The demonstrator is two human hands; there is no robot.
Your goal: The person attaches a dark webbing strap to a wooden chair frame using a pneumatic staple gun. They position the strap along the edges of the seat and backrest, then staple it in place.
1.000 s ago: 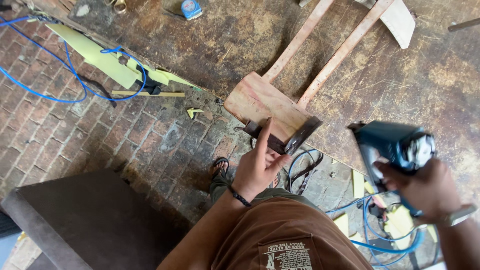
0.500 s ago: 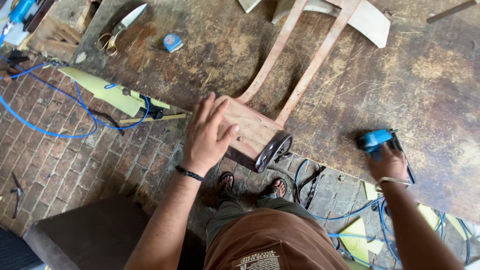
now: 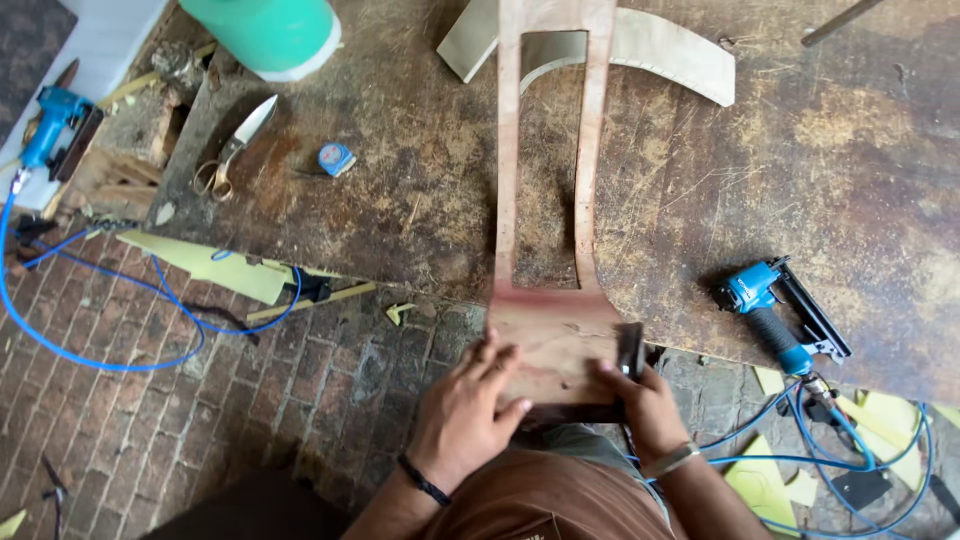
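My left hand [image 3: 468, 415] and right hand [image 3: 640, 400] clamp the wooden frame [image 3: 553, 330] overhanging the workbench [image 3: 850, 180] near edge; I should grip evenly

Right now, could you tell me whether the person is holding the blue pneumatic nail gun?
No, the blue pneumatic nail gun lies on the worn workbench, while both hands grip the wooden frame piece.
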